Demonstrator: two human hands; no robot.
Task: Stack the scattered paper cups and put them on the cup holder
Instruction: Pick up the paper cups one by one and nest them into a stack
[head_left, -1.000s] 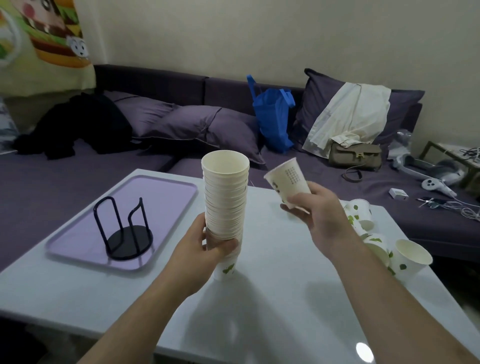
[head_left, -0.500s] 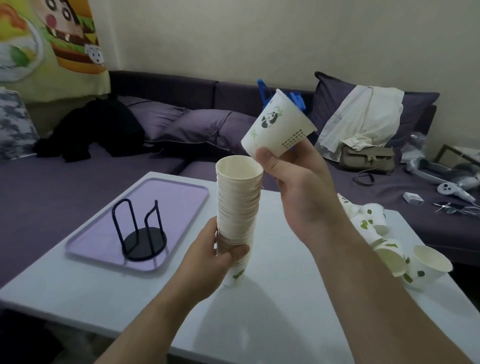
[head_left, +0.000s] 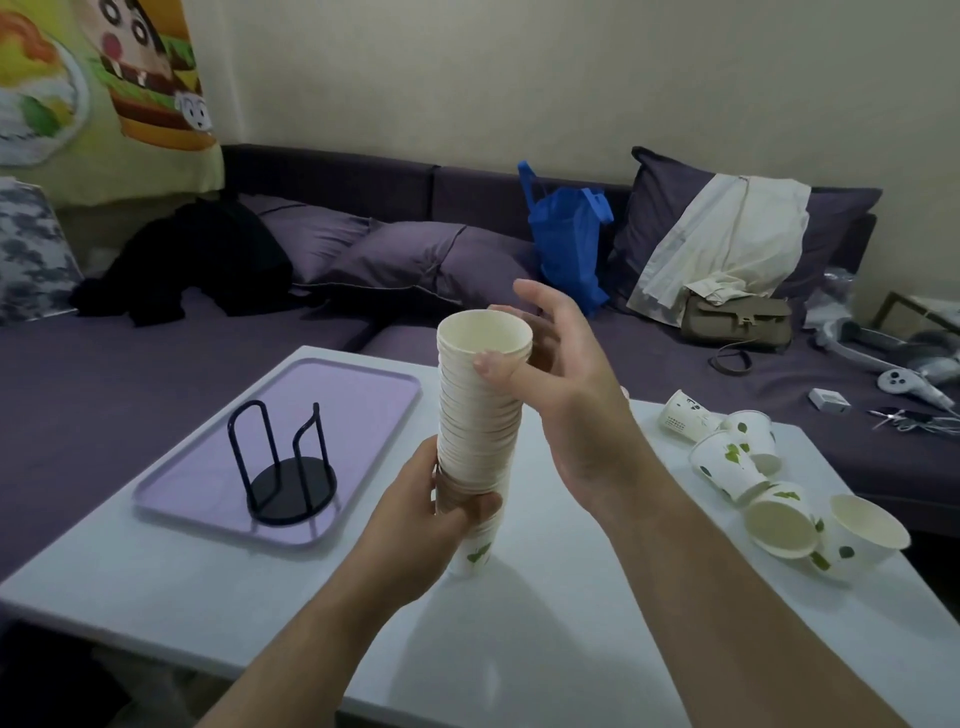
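Left hand: the left hand is wrapped around the lower part of the cup stack, fingers curled closed on it, holding it upright above the table.
Right hand: the right hand sits at the stack's 3 o'clock, thumb pressed on the rim near the top, the other fingers loosely spread behind the top cup.
Cup stack: tall, white, mouth up, at picture centre.
Loose cups: the scattered cups lie tipped on the table at 3 to 4 o'clock of the stack, well apart from it.
Cup holder: the black wire cup holder stands on the purple tray at 9 o'clock, with no cups in it.
Beyond: a purple sofa with a blue bag at 12 o'clock.
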